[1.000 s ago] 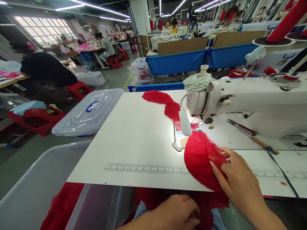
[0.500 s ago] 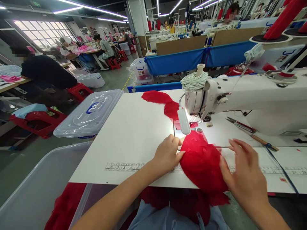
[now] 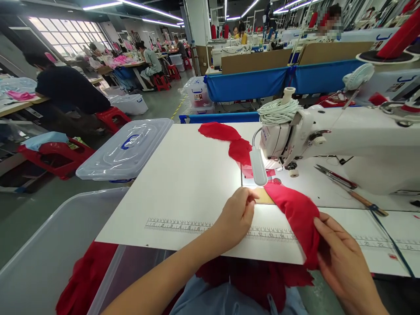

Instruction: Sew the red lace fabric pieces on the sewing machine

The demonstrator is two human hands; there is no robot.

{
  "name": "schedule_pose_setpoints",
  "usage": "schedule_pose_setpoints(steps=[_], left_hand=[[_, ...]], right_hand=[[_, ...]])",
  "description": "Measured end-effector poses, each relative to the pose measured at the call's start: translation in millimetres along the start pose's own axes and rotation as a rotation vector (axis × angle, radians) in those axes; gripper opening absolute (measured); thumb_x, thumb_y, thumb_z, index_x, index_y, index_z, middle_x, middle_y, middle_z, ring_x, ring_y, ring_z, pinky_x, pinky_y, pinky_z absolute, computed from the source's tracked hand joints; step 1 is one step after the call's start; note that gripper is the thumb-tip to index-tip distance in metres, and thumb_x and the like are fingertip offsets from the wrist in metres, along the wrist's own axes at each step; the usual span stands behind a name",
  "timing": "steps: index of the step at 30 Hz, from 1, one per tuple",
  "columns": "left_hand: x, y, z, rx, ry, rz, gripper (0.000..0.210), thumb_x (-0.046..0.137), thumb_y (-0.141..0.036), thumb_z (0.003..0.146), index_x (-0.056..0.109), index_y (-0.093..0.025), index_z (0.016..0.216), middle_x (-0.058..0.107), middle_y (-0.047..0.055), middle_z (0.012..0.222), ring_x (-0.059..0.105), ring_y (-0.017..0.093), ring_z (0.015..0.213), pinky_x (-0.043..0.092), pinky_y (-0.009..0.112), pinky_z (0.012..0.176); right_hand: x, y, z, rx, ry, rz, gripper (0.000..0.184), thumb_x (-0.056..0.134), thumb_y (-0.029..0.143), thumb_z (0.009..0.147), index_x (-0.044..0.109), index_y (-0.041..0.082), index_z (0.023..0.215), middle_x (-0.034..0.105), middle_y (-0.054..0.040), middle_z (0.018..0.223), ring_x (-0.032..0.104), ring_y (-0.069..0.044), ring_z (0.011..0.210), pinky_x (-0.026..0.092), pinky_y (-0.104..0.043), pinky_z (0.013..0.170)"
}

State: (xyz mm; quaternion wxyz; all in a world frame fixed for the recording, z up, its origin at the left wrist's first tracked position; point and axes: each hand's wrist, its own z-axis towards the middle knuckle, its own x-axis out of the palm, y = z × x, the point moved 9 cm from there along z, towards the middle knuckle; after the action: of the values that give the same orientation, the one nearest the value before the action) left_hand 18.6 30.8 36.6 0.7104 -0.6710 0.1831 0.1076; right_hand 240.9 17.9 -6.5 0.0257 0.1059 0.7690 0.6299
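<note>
Between the fingers and thumb of my right hand (image 3: pixel 343 258) is the edge of a red fabric piece (image 3: pixel 297 210). The piece runs up as a curved, folded strip to the presser foot area of a white sewing machine (image 3: pixel 278 144). My left hand (image 3: pixel 236 218) is over the table left of the fabric, fingers curled together beside the tan plate (image 3: pixel 264 197) below the needle. Its fingertips are apart from the red strip; whether anything is inside them is hidden. Behind the machine head, joined red pieces (image 3: pixel 219 131) lie on the white table (image 3: pixel 183 175).
Thread snips (image 3: pixel 334 175) and a wooden-handled tool (image 3: pixel 367 201) lie right of the needle. A clear bin (image 3: pixel 65 227) with red fabric stands left, its lid (image 3: pixel 127 146) behind it. More red fabric (image 3: pixel 249 275) is on my lap. Other people sit at tables farther back.
My right hand has closed on the red fabric and pulled it right, turning its broad face into a narrow strip. My left hand has come off it, and the tan plate is uncovered.
</note>
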Motion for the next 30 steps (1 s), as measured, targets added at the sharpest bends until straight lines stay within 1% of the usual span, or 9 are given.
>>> schedule_pose_setpoints(steps=[4,7,9,12,15,18,22,25,30], left_hand=[[24.2,2.8,0.5,-0.11,0.148,-0.188,0.015,0.046,-0.03,0.089,0.056,-0.019,0.092,0.06,0.004,0.084,0.061,0.017,0.072,0.052,0.032,0.07],[35.7,19.3,9.6,-0.292,0.235,-0.286,0.034,0.037,-0.047,0.093,0.053,-0.017,0.085,0.059,0.003,0.07,0.061,0.016,0.057,0.052,0.03,0.056],[34.8,26.3,17.8,-0.308,0.264,-0.185,0.043,0.031,-0.053,0.095,0.05,-0.018,0.077,0.056,0.002,0.06,0.059,0.017,0.05,0.05,0.03,0.051],[23.8,25.2,25.4,-0.226,0.221,0.064,0.034,0.056,-0.039,0.086,0.038,-0.022,0.063,0.044,-0.003,0.053,0.057,0.018,0.056,0.047,0.03,0.057],[14.7,12.3,22.7,-0.171,0.131,0.218,0.026,0.064,-0.018,0.077,0.04,-0.022,0.066,0.047,-0.001,0.064,0.058,0.024,0.074,0.047,0.036,0.073],[17.0,-8.2,20.8,-0.067,0.076,0.405,0.011,0.054,-0.009,0.082,0.05,-0.02,0.083,0.056,0.008,0.092,0.056,0.028,0.095,0.045,0.041,0.083],[50.0,-14.8,25.3,0.083,0.288,0.368,0.014,0.044,-0.01,0.09,0.051,-0.019,0.083,0.059,0.006,0.093,0.056,0.02,0.085,0.046,0.033,0.077],[54.8,-5.2,33.1,0.076,0.302,0.314,0.017,0.044,-0.012,0.09,0.047,-0.02,0.075,0.058,0.002,0.084,0.054,0.017,0.079,0.045,0.03,0.074],[47.5,-1.2,38.6,0.025,0.249,0.231,0.032,0.042,-0.031,0.096,0.042,-0.021,0.066,0.051,-0.001,0.07,0.049,0.015,0.069,0.043,0.029,0.067]], right_hand=[[4.6,-3.0,-7.9,0.013,0.035,0.004,0.03,0.076,0.05,0.071,0.067,0.026,0.087,0.071,-0.002,0.076,0.068,-0.022,0.067,0.055,-0.027,0.052],[12.9,3.5,-19.2,-0.179,0.078,-0.222,0.024,0.07,0.047,0.079,0.067,0.025,0.089,0.071,-0.0032,0.086,0.068,-0.022,0.076,0.056,-0.027,0.06],[34.7,12.0,-32.0,-0.383,0.244,-0.42,0.016,0.065,0.041,0.085,0.068,0.025,0.087,0.07,-0.0035,0.089,0.067,-0.02,0.08,0.056,-0.026,0.067],[56.4,17.7,-43.7,-0.557,0.444,-0.58,0.015,0.059,0.037,0.089,0.068,0.026,0.091,0.069,-0.0042,0.095,0.066,-0.019,0.083,0.054,-0.025,0.072],[34.2,29.1,-21.5,-0.565,0.216,-0.716,0.024,0.054,0.046,0.09,0.065,0.025,0.092,0.068,-0.0056,0.093,0.066,-0.019,0.077,0.053,-0.027,0.065],[1.8,35.4,5.7,-0.475,-0.104,-0.974,0.044,0.049,0.064,0.083,0.062,0.023,0.091,0.067,-0.0078,0.09,0.063,-0.022,0.066,0.044,-0.031,0.046],[10.1,26.3,20.4,-0.455,-0.005,-1.192,0.037,0.039,0.054,0.086,0.06,0.026,0.075,0.069,-0.0042,0.088,0.066,-0.024,0.076,0.039,-0.03,0.046],[13.2,32.8,17.4,-0.517,-0.063,-1.127,0.033,0.04,0.049,0.09,0.06,0.026,0.078,0.07,-0.0008,0.085,0.064,-0.019,0.063,0.04,-0.029,0.045],[34.5,66.6,-17.0,-0.964,-0.161,-0.955,0.016,0.05,0.032,0.095,0.059,0.023,0.085,0.07,-0.0011,0.082,0.064,-0.015,0.069,0.048,-0.026,0.061]])
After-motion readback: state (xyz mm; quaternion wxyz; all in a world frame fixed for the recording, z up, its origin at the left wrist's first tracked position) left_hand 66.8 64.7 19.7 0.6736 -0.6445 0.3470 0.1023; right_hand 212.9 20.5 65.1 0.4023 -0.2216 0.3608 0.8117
